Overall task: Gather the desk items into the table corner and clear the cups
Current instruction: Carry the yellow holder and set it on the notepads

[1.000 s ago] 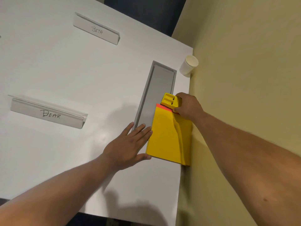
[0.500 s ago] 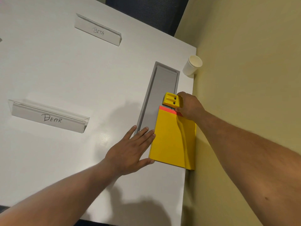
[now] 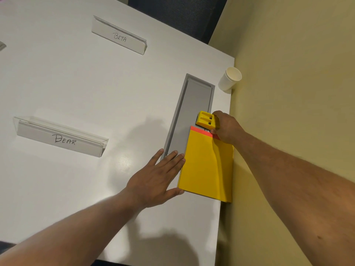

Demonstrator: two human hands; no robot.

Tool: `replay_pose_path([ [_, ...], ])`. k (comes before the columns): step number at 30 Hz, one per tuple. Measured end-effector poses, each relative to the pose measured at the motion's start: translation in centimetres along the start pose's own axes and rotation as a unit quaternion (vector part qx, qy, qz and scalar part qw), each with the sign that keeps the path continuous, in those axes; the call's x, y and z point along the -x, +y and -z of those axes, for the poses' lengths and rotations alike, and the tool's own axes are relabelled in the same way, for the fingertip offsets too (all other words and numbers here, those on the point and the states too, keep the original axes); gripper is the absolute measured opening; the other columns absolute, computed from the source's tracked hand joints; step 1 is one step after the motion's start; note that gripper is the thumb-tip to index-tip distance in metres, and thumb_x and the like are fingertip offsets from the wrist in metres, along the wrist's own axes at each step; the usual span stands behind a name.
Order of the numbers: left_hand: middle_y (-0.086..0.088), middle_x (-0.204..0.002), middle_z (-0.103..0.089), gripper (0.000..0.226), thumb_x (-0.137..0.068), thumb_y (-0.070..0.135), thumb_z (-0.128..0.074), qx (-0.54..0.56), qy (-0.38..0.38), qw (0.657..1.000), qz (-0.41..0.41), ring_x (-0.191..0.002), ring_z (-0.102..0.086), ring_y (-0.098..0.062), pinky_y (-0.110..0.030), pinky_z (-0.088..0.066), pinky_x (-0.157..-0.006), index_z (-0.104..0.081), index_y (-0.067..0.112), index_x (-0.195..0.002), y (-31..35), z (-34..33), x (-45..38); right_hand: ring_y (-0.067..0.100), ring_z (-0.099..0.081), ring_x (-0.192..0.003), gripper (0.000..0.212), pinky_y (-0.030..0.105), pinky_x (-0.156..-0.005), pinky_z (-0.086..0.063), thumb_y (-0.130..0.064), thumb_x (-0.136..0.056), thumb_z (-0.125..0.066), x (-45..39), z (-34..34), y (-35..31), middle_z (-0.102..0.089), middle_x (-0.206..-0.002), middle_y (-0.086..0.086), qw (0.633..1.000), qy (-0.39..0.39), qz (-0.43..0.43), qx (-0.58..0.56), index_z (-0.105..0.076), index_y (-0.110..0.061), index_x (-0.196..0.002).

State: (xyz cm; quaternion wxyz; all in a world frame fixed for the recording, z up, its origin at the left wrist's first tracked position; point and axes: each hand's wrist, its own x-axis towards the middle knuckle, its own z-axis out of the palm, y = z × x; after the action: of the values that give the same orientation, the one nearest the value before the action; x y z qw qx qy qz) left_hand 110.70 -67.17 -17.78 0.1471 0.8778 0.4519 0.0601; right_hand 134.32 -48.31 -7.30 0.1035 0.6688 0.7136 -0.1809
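Your view down on the white counter [image 3: 80,89], read from nine o'clock across to three. At nine o'clock lies a clear acrylic name-card holder lettered "DEAR" [image 3: 61,137]; at eleven o'clock, well apart from it, lies a second clear holder lettered "BETA" [image 3: 120,35].

Near the centre, your left hand [image 3: 159,177] lies flat on the counter with fingers straight, fingertips and thumb touching the left edge of the yellow paper pad with the red-orange top strip [image 3: 205,166]. That grip is relaxed and flat, closing on nothing.

The pad sits just right of centre, partly over the near end of the long grey recessed panel [image 3: 194,104] set into the counter. Its right side buckles upward against the yellow-green wall [image 3: 288,93], at the counter's right edge.

At the pad's twelve o'clock end, your right hand [image 3: 224,127] curls its fingers round the small yellow plastic block with two dark slots [image 3: 205,118]. The block stands on the grey panel, just beside the pad's red strip.

At one o'clock, the white paper cup [image 3: 229,78] stands upright by the far right corner of the counter, just beside the wall and well apart from both hands.
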Motion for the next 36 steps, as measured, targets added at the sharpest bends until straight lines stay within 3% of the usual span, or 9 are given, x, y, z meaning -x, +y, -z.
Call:
replay_pose_path([
  [11, 0.003, -0.176, 0.007, 0.089, -0.102, 0.079, -0.011, 0.004, 0.009, 1.0, 0.0, -0.162, 0.011, -0.014, -0.052, -0.003, -0.132, 0.002, 0.019, -0.168, 0.0, -0.3, 0.1, 0.037, -0.056, -0.127, 0.072, 0.043, -0.098, -0.048, -0.022, -0.09, -0.081, 0.4, 0.1, 0.2, -0.055, -0.145, 0.015, 1.0, -0.002, 0.003, 0.005, -0.042, -0.014, -0.15],
  [16, 0.003, -0.176, 0.007, 0.09, -0.101, 0.079, -0.011, 0.005, 0.014, 1.0, 0.002, -0.162, 0.013, -0.013, -0.051, -0.002, -0.132, 0.003, 0.02, -0.168, 0.0, -0.5, -0.1, 0.039, -0.05, -0.137, 0.09, 0.051, -0.108, -0.046, -0.02, -0.086, -0.085, 0.7, 0.3, 0.0, -0.046, -0.156, 0.015, 1.0, 0.007, -0.019, -0.016, -0.032, -0.017, -0.158],
  [19, 0.003, -0.176, 0.008, 0.092, -0.101, 0.08, -0.012, 0.0, 0.011, 1.0, 0.004, -0.162, 0.014, -0.013, -0.051, -0.002, -0.132, 0.005, 0.019, -0.168, -0.1, -0.4, 0.1, 0.038, -0.043, -0.144, 0.094, 0.051, -0.114, -0.042, -0.014, -0.085, -0.086, 1.7, 0.2, 0.0, -0.04, -0.161, 0.014, 0.996, 0.051, -0.053, -0.058, -0.03, -0.015, -0.16],
  [22, 0.002, -0.177, 0.009, 0.096, -0.099, 0.081, -0.017, 0.008, 0.012, 1.0, -0.005, -0.162, 0.016, -0.013, -0.051, -0.001, -0.132, 0.007, 0.018, -0.168, 0.0, 0.3, 0.3, 0.036, -0.042, -0.145, 0.081, 0.049, -0.117, -0.04, -0.003, -0.089, -0.076, 4.9, -1.1, -0.8, -0.044, -0.158, 0.016, 0.979, 0.136, -0.072, -0.13, -0.035, -0.01, -0.158],
  [26, 0.004, -0.177, 0.01, 0.09, -0.103, 0.074, -0.026, 0.059, 0.015, 0.998, -0.013, -0.161, 0.017, -0.013, -0.053, -0.006, -0.131, 0.008, 0.02, -0.168, 0.2, 2.1, 0.9, 0.034, -0.042, -0.142, 0.068, 0.044, -0.116, -0.038, -0.007, -0.091, -0.069, 13.3, -4.6, -4.8, -0.048, -0.152, 0.014, 0.948, 0.192, -0.105, -0.23, -0.041, -0.008, -0.153],
  [31, -0.004, -0.177, -0.001, 0.085, -0.106, 0.067, -0.025, -0.055, 0.039, 0.997, -0.033, -0.164, 0.005, -0.021, -0.062, -0.015, -0.127, -0.009, 0.013, -0.168, 1.3, 7.4, 1.4, 0.036, -0.047, -0.137, 0.065, 0.045, -0.118, -0.039, 0.002, -0.082, -0.069, 20.1, -6.4, -8.3, -0.055, -0.145, 0.017, 0.952, 0.224, -0.055, -0.201, -0.052, -0.004, -0.144],
  [36, -0.008, -0.177, -0.002, 0.079, -0.108, 0.059, -0.027, -0.085, 0.112, 0.99, 0.007, -0.164, 0.005, -0.024, -0.062, -0.011, -0.129, -0.01, 0.01, -0.168, 3.5, 14.4, 4.4, 0.046, -0.054, -0.134, 0.063, 0.059, -0.11, -0.047, -0.008, -0.079, -0.066, 24.6, -4.7, -10.6, -0.057, -0.142, 0.025, 0.947, 0.298, 0.009, -0.118, -0.055, -0.002, -0.14],
])
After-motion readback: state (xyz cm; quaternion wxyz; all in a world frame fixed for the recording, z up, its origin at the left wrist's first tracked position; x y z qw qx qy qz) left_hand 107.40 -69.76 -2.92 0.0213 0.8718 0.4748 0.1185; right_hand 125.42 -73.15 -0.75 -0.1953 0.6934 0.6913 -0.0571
